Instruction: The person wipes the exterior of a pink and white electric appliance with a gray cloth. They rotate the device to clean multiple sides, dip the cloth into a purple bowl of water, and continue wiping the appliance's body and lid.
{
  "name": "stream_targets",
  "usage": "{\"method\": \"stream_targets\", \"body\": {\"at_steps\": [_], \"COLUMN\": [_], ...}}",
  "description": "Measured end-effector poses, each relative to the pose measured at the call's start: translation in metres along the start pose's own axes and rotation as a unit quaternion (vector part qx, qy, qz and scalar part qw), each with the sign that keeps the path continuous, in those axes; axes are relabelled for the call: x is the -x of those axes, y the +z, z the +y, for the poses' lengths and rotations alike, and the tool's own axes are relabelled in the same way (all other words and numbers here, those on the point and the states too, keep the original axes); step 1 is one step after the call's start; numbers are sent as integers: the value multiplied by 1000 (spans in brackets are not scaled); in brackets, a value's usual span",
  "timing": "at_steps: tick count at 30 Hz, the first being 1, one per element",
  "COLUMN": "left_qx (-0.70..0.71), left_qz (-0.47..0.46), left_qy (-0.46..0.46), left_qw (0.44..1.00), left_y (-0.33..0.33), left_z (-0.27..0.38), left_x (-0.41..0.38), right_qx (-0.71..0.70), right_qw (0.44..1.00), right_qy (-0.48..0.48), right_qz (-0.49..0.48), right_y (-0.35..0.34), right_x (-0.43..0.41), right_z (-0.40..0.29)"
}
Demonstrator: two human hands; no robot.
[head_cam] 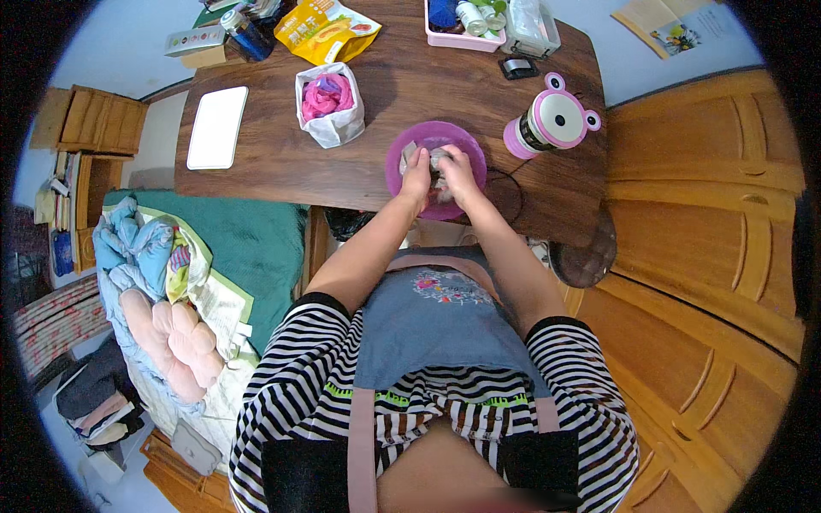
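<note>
A purple plastic basin [397,144] sits at the near edge of the dark wooden table [269,147]. Both of my hands are inside it, close together. My left hand [418,174] is at the basin's middle, its fingers against some greyish crumpled material [408,154]. To its right, my right hand [457,172] has curled fingers over more of the greyish material, slightly blurred. What exactly the material is, I cannot tell. A white fabric bin [333,131] holding bright pink cloth [327,96] stands left of the basin.
A frog-faced pink and white container [557,122] stands to the right, near a black tape dispenser [518,68]. At the back are a yellow food pouch [327,32], a pink tray [465,43] and a clear box [532,45]. A white tablet-shaped board [217,128] lies at left.
</note>
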State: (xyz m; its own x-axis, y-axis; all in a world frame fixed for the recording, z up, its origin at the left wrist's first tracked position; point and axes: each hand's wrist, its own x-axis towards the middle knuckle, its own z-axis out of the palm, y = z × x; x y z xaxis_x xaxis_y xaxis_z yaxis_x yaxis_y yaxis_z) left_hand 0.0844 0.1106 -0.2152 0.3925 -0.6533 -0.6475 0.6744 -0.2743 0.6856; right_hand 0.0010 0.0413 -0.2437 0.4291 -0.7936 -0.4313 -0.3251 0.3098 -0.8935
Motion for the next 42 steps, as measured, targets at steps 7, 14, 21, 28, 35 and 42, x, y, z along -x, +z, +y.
{"method": "stream_targets", "body": {"at_steps": [7,14,21,28,35,42], "left_qx": [-218,-275,-329,-440,-467,-438], "left_qz": [88,113,90,76,62,47], "left_qy": [169,204,290,262,259,195], "left_qw": [957,933,894,855,843,876], "left_y": [5,2,-6,-18,-33,-36], "left_z": [-20,-8,-14,-23,-25,-38], "left_x": [-9,4,-3,-24,-28,-34], "right_qx": [12,28,98,197,296,414], "right_qw": [984,991,980,970,952,909], "right_qy": [-148,-99,-138,-116,-75,-43], "right_qz": [102,89,108,83,20,23], "right_y": [21,27,26,18,9,16], "right_x": [11,30,4,-3,-7,-14], "right_z": [-13,-38,-4,0,22,22]}}
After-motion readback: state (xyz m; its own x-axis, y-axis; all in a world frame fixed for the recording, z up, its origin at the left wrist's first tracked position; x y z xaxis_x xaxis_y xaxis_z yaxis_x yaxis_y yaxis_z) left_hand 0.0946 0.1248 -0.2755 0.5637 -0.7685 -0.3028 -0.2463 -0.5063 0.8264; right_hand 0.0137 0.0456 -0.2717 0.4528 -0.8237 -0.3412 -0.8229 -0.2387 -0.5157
